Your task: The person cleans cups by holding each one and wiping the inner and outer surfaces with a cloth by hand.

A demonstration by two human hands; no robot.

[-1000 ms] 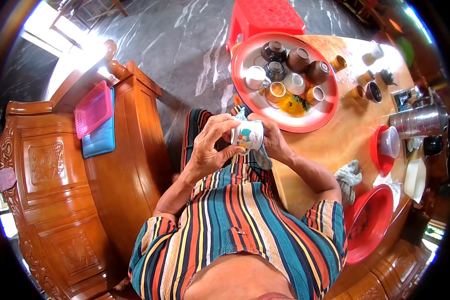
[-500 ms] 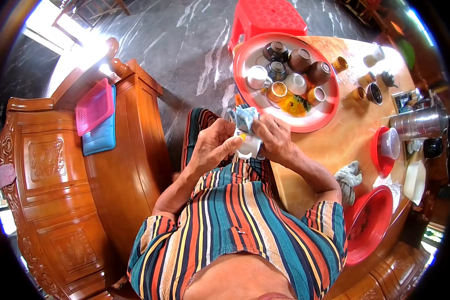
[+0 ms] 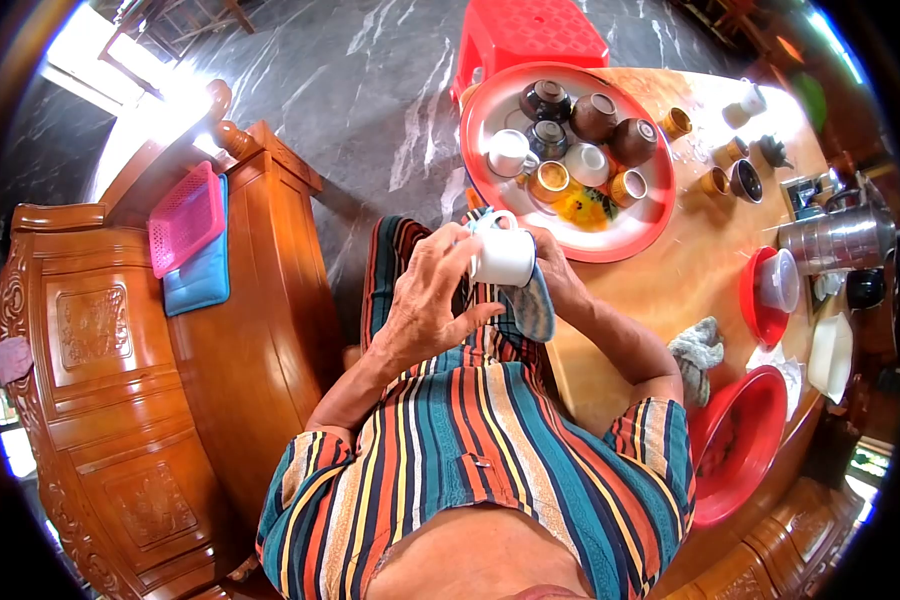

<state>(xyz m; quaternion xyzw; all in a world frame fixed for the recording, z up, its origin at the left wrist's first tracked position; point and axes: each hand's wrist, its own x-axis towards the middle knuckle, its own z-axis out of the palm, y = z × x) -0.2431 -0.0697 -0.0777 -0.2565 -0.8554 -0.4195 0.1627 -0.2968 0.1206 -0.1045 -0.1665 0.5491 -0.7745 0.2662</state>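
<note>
A white cup (image 3: 506, 258) is held tilted above my lap, its handle pointing away from me. The fingers of my left hand (image 3: 425, 290) rest against the cup's left side, while the thumb sticks out below it. My right hand (image 3: 562, 280) is at the cup's right side, gripping a blue-grey cloth (image 3: 532, 305) that hangs down beside it. The cup partly hides the right fingers. Beyond my hands, a round red-rimmed tray (image 3: 650, 235) holds several cups, among them a white mug (image 3: 509, 153) and dark brown cups (image 3: 594, 117).
The wooden table (image 3: 610, 320) carries small brown cups (image 3: 715, 181), a metal pot (image 3: 835, 243), a grey cloth (image 3: 697, 352) and a red basin (image 3: 775, 430). A red stool (image 3: 540, 40) stands behind the tray. A wooden bench (image 3: 250, 300) with a pink basket (image 3: 185, 220) is at left.
The white cup has turned, so its handle now points away instead of toward me. The cloth has moved from the cup's far side to its right, hanging down. My left thumb has come off the cup.
</note>
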